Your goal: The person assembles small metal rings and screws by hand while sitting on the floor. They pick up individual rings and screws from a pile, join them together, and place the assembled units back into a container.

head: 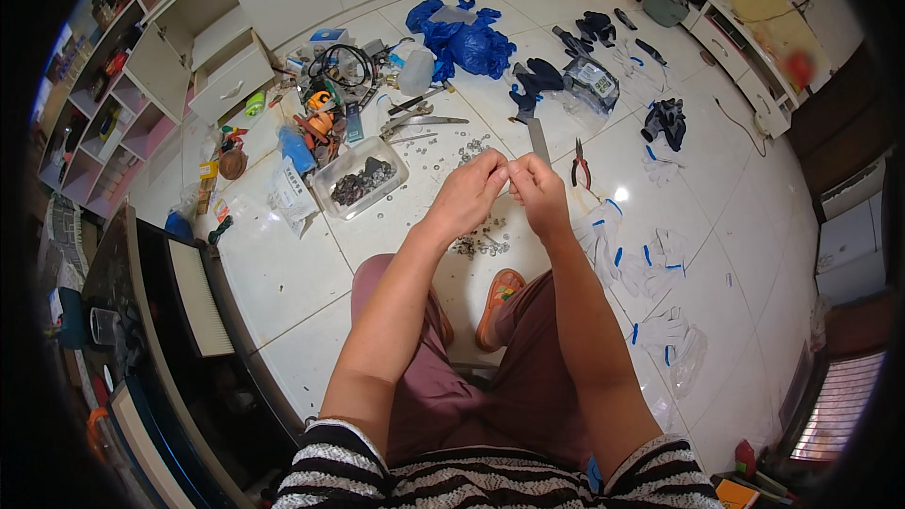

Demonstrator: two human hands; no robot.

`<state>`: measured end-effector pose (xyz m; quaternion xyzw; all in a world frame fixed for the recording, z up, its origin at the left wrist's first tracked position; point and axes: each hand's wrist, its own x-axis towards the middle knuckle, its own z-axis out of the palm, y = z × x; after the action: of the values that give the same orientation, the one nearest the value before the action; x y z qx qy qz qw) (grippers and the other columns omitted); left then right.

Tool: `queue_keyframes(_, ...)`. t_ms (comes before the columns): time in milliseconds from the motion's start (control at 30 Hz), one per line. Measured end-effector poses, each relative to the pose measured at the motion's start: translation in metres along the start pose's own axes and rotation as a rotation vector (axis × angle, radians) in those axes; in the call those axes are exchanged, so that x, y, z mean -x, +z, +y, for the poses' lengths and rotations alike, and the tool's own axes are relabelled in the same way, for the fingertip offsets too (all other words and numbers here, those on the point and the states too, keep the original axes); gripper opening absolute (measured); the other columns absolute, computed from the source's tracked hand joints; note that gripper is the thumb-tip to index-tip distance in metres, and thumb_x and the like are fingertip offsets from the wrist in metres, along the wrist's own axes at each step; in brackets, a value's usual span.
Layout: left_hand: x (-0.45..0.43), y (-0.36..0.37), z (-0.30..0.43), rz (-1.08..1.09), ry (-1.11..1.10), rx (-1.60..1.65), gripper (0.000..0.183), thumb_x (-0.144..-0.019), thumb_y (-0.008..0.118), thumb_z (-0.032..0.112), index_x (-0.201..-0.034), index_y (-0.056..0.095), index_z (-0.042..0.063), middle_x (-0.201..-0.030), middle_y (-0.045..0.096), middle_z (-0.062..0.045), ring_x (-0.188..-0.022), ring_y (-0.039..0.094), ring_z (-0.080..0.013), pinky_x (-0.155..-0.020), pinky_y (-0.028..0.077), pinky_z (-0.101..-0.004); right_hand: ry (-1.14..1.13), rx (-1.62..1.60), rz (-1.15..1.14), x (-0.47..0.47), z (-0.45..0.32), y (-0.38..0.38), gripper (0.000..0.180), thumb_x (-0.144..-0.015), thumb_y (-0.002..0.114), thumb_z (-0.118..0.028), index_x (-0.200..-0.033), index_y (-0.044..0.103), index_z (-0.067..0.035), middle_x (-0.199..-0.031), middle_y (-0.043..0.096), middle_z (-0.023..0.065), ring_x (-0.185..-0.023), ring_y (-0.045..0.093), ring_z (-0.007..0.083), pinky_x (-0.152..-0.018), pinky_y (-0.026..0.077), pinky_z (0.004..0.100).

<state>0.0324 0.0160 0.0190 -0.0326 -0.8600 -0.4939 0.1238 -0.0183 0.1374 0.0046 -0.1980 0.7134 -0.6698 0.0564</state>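
My left hand [470, 191] and my right hand [539, 191] meet at the fingertips above the tiled floor. Both have bent fingers; whatever small thing may be between them is hidden. Small metal nuts or washers [488, 239] lie in a pile below my hands, and more of them [472, 147] are scattered just beyond. To the right rest pliers with red and black handles [581, 171]. A flat grey metal bar [538, 140] lies behind my right hand. On the left, a clear plastic box [400, 162] holds dark and shiny small hardware.
Tools and cables [339, 95] are heaped beside an open drawer [233, 81]. A blue plastic bag [477, 49] lies farther off. Dark gloves [664, 124] and white gloves with blue cuffs [654, 329] are spread on the right. My feet in orange sandals [495, 304] are below the hands.
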Motion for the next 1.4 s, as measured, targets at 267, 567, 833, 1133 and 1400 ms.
queue_keyframes(267, 0.0, 0.001, 0.001, 0.011, 0.003, 0.023, 0.018, -0.084, 0.041, 0.02, -0.087, 0.046, 0.003, -0.073, 0.051, -0.013, -0.066, 0.048, -0.0248, -0.062, 0.039, -0.0321, 0.007, 0.052, -0.002, 0.003, -0.004, -0.001, 0.032, -0.083, 0.045, -0.026, -0.062, 0.049, -0.002, -0.049, 0.043, 0.0003, -0.045, 0.038, 0.0064, -0.043, 0.031, 0.0223)
queue_keyframes(567, 0.001, 0.001, 0.003, -0.023, -0.011, -0.02, 0.017, -0.084, 0.042, 0.021, -0.085, 0.044, 0.003, -0.074, 0.05, -0.012, -0.068, 0.047, -0.0245, -0.063, 0.039, -0.0317, 0.254, -0.203, -0.068, 0.002, -0.014, -0.002, 0.043, -0.083, 0.043, -0.032, -0.05, 0.044, -0.006, -0.044, 0.04, 0.0001, -0.039, 0.034, 0.0063, -0.039, 0.029, 0.0202)
queue_keyframes(833, 0.002, 0.001, 0.004, -0.005, 0.015, -0.033, 0.018, -0.085, 0.04, 0.02, -0.086, 0.043, 0.003, -0.073, 0.049, -0.012, -0.067, 0.047, -0.0242, -0.063, 0.038, -0.0322, 0.173, -0.032, -0.103, 0.001, -0.005, -0.005, 0.036, -0.084, 0.042, -0.03, -0.058, 0.046, -0.005, -0.046, 0.041, 0.0001, -0.041, 0.035, 0.0063, -0.04, 0.029, 0.0203)
queue_keyframes(1133, 0.003, 0.001, 0.002, -0.035, 0.001, 0.028, 0.02, -0.086, 0.038, 0.022, -0.088, 0.044, 0.003, -0.071, 0.05, -0.011, -0.066, 0.047, -0.0221, -0.063, 0.039, -0.0316, 0.135, 0.008, -0.082, 0.004, -0.012, -0.005, 0.03, -0.083, 0.045, -0.025, -0.062, 0.047, -0.003, -0.047, 0.042, -0.0004, -0.043, 0.036, 0.0071, -0.042, 0.03, 0.0222)
queue_keyframes(1400, 0.002, 0.004, -0.003, -0.026, 0.036, 0.032, 0.019, -0.086, 0.039, 0.021, -0.085, 0.043, 0.003, -0.071, 0.049, -0.011, -0.065, 0.047, -0.0215, -0.063, 0.038, -0.0306, 0.092, -0.018, -0.084, 0.005, -0.016, -0.004, 0.04, -0.085, 0.04, -0.031, -0.056, 0.045, -0.006, -0.043, 0.039, -0.0005, -0.038, 0.033, 0.0062, -0.037, 0.026, 0.0198)
